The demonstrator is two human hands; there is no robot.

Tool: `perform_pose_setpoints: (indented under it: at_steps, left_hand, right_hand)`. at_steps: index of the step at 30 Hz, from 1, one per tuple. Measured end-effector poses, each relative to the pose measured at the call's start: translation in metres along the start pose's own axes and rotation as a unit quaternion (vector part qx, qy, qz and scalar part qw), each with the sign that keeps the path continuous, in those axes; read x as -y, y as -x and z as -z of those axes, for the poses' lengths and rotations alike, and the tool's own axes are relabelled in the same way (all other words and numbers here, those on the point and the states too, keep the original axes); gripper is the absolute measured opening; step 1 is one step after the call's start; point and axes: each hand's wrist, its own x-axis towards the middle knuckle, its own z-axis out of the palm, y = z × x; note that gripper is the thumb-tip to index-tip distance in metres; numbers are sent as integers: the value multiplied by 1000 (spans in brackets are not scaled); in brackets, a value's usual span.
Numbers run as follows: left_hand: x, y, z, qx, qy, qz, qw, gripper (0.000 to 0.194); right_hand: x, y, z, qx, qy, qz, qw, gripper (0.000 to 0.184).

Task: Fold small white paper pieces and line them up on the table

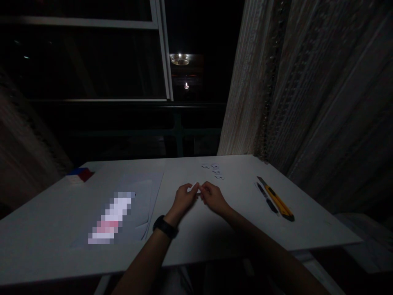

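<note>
white piece (pixel 199 189), small and dim: saw pinched at fingertips of left hand (pixel 186 196) and right hand (pixel 213 197), fingers of both curled in close together, above middle of white table (pixel 190 241). could not tell shape or material. noted dark wristband (pixel 166 227) on left wrist.

logged beyond the hands, slightly right: cluster of small pieces (pixel 216 171) with dark marks, toward far edge. to the right: yellow cutter (pixel 278 200), blade end pointed away, and slim black tool (pixel 267 198) just beside, roughly parallel. to the left: overlapping sheets (pixel 149 192), partly under pixelated patch (pixel 110 217); near far left corner, block (pixel 79 175) in blue, red and white.

recorded table surface as pale, smooth, shadowed under the forearms. room dark; saw window frame (pixel 161 53) ahead, lit lamp (pixel 180 60) showing in the dark opening, curtain (pixel 242 82) on right, curtain (pixel 24 139) on left.

found bare surface between right hand and tools, also a narrower strip between sheets and left hand. saw forearms cross near edge; right curtain hung close to far right corner.
</note>
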Motion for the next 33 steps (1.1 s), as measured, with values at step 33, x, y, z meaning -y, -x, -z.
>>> perform_pose_setpoints:
  at_steps: [33]
  left_hand:
    - [-9,4,1,71,3,-87,994,42]
  right_hand:
    - [3,-3,13,140,-244,-136,950,27]
